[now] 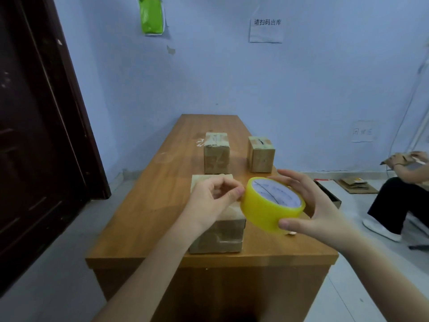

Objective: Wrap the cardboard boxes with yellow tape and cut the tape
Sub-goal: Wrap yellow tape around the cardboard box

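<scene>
Closest to me, the right hand (318, 205) grips the roll of yellow tape (272, 204), thumb curled onto its near edge and fingers spread behind the far rim, holding it tilted in the air above the desk's (148, 228) right front part. The left hand (213, 201) sits just beside the roll with its fingers curled, the thumb and forefinger tip against the tape's left side; whether they have pinched a loose end I cannot tell, since the tape there is too smooth and bright to show an edge.

Under the left hand stands the nearest cardboard box (220, 233), its top mostly hidden by the hand and wrist and part of its right side by the roll. A small pale object peeks out below the right thumb, too covered to name.

Further back on the desk two more boxes stand apart: the left box (216, 153) with glossy clear wrap over it, and the right box (261, 154) with a dark slit showing on top.

At the right edge a seated person (399, 194) is cut off, only dark trousers, a white shoe and hands with cardboard showing. On the far wall hang a paper notice (266, 27) and a green sheet (152, 15), its top cropped
</scene>
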The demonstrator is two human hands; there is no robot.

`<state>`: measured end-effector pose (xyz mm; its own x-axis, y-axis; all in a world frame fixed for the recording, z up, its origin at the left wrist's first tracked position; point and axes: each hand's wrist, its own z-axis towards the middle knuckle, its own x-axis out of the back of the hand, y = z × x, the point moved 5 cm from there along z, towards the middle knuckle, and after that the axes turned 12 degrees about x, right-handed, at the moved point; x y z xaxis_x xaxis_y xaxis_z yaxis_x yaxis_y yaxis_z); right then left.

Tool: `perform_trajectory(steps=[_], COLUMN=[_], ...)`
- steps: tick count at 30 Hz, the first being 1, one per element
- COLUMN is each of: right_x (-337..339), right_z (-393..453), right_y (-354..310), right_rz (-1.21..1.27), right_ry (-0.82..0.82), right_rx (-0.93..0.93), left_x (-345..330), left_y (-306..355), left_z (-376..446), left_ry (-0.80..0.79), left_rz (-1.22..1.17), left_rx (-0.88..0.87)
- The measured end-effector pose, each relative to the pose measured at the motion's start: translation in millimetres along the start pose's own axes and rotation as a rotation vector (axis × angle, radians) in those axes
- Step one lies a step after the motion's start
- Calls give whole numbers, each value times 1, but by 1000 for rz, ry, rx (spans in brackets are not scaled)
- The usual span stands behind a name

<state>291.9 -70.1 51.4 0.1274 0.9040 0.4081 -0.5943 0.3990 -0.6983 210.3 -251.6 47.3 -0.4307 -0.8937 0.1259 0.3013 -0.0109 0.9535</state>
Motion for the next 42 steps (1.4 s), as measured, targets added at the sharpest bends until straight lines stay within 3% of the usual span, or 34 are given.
perform_trajectory(steps=[5,9,14,16,20,23,33,38,42], right_x=[-22,-46,-79,-83,-78,-77,-91,-96,-105], right_z=[11,22,33,36,38,42,48,51,60], right_y=[0,18,13,10,19,22,37,34,34], right_rz=[85,235,221,206,135,67,103,137,223], right_ry=[159,339,220,221,389,365,534,591,439], right_rx=[-76,-255,-238,-219,-217,-141,-278,-224,-321], left_x=[14,21,34,40,48,49,43,43,42], left_y=[3,1,-9,-12,-19,-23,-26,-31,-35], left_z=[-3,-6,-6,-8,-11,-14,-7,-7,-7], left_ry=[135,296,591,607,596,609,685,741,763], left_rz=[-14,-25,3,50,178,242,255,250,274], left_rx=[10,38,50,33,16,20,120,121,155])
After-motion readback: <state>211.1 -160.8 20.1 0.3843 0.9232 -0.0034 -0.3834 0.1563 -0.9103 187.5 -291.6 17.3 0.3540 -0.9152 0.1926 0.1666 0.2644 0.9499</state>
